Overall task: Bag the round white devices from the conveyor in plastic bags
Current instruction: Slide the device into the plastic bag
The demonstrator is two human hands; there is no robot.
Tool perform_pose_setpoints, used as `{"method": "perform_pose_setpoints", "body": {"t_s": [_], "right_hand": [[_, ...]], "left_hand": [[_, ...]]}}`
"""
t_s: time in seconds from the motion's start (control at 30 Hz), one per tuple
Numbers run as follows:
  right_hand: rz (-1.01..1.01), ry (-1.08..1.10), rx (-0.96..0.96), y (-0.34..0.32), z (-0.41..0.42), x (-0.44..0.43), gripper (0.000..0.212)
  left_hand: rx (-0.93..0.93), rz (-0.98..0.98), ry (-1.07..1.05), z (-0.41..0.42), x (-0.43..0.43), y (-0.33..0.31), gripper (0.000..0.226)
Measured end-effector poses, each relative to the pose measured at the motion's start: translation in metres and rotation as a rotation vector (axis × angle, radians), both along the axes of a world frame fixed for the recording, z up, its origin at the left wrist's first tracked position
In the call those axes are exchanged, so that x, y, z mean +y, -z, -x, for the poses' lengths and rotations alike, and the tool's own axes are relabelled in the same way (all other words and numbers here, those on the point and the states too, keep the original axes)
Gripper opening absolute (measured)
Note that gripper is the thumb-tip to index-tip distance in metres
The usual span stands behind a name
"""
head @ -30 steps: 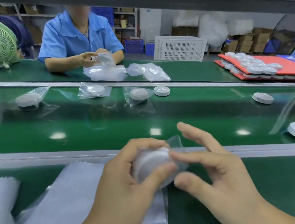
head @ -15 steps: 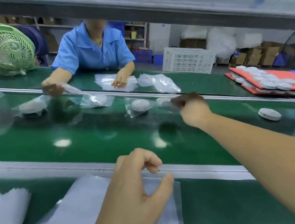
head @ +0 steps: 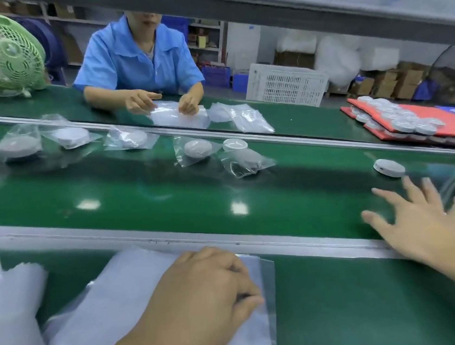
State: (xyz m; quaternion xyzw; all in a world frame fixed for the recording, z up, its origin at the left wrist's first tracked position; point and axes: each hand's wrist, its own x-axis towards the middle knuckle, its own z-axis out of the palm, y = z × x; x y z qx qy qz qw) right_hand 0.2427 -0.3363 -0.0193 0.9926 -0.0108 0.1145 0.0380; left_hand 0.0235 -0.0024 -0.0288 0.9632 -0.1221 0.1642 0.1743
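Your left hand (head: 206, 296) pinches the top plastic bag (head: 269, 323). Your right hand (head: 421, 218), spread and empty, may miss the round white device (head: 388, 167) beyond its fingertips if the conveyor (head: 166, 196) shifts it.

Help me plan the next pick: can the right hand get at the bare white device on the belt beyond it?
Probably yes. The right hand is open over the belt, and the bare device lies just past its fingertips with only belt between them.

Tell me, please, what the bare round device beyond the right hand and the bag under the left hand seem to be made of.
Round white device: probably moulded plastic, matte, with a smooth uniform shell. Plastic bag: thin clear film, glossy; the green bench shows through it.
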Motion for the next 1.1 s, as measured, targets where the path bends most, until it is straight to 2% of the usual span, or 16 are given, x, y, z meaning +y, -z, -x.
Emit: {"method": "perform_pose_setpoints", "body": {"t_s": [0.07, 0.1, 0.17, 0.23, 0.3, 0.37, 0.43, 0.5, 0.6, 0.7, 0.8, 0.87, 0.93, 1.0, 1.03, 1.1], "right_hand": [[-0.206, 0.113, 0.098, 0.007, -0.014, -0.054, 0.067], [-0.305, 0.108, 0.070, 0.010, -0.015, -0.073, 0.062], [-0.383, 0.073, -0.034, 0.013, -0.013, -0.095, 0.044], [-0.395, 0.028, -0.093, 0.010, -0.005, -0.093, 0.038], [-0.398, -0.137, -0.128, 0.005, 0.010, -0.075, 0.038], [-0.351, -0.397, -0.188, -0.001, 0.036, -0.045, 0.040], [-0.315, -0.648, -0.245, -0.006, 0.071, -0.009, 0.041], [-0.373, -0.860, -0.260, -0.007, 0.105, 0.025, 0.036], [-0.468, -1.115, -0.338, 0.000, 0.136, 0.063, 0.023], [-0.529, -1.246, -0.422, 0.012, 0.149, 0.084, 0.017], [-0.616, -1.298, -0.448, 0.013, 0.154, 0.091, 0.008], [-0.768, -1.277, -0.431, 0.008, 0.158, 0.093, 0.013], [-0.987, -1.170, -0.371, 0.002, 0.164, 0.097, 0.026], [-1.161, -1.033, -0.321, -0.002, 0.171, 0.102, 0.030], [-1.238, -0.986, -0.295, -0.004, 0.174, 0.106, 0.030], [-1.414, -0.935, -0.133, -0.008, 0.177, 0.111, 0.033]], "left_hand": [[0.021, 0.001, -0.012, 0.002, 0.000, -0.002, 0.023], [0.015, -0.017, -0.023, 0.002, 0.000, -0.003, 0.022], [0.007, -0.056, -0.043, 0.002, -0.001, -0.005, 0.022], [0.013, -0.062, -0.053, 0.002, -0.003, -0.006, 0.028], [0.026, -0.043, -0.039, 0.002, -0.004, -0.005, 0.035], [0.037, -0.044, -0.029, 0.003, -0.005, -0.006, 0.040], [0.048, -0.073, -0.028, 0.002, -0.006, -0.009, 0.035], [0.018, -0.076, -0.039, 0.004, -0.005, -0.010, 0.027], [-0.018, 0.053, -0.073, 0.007, -0.003, -0.013, 0.026], [-0.037, 0.195, -0.104, 0.006, 0.001, -0.018, 0.025], [0.001, 0.342, -0.075, 0.004, 0.001, -0.016, 0.016], [0.099, 0.559, 0.006, 0.004, -0.003, -0.017, 0.012], [0.260, 0.810, 0.177, 0.006, -0.006, -0.025, 0.020], [0.408, 0.902, 0.297, 0.011, -0.012, -0.032, 0.042], [0.414, 0.890, 0.301, 0.014, -0.016, -0.032, 0.051], [0.263, 0.885, 0.180, 0.015, -0.028, -0.028, 0.055]]}}
